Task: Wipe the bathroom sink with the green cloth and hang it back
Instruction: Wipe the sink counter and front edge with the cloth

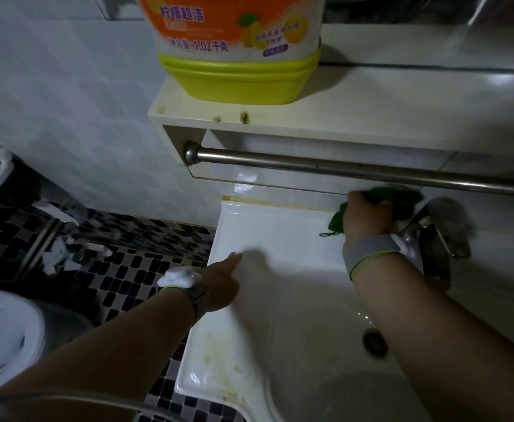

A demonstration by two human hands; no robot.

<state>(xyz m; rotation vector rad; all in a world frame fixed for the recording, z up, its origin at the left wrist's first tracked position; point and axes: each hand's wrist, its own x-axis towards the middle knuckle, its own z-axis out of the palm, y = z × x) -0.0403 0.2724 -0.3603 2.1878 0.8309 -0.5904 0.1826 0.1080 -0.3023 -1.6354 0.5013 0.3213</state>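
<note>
Right hand clenched over green cloth beside faucet

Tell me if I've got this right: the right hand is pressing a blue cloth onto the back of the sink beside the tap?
Not quite. In the head view the cloth is green, not blue. The right hand does press it onto the back of the sink beside the tap.

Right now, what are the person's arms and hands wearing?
Both forearms are bare, with no sleeves and no gloves. The left hand has a grey wristband edged in bright green, with a white puffy blob on top. The right hand has a matching grey band with a green edge.
</note>
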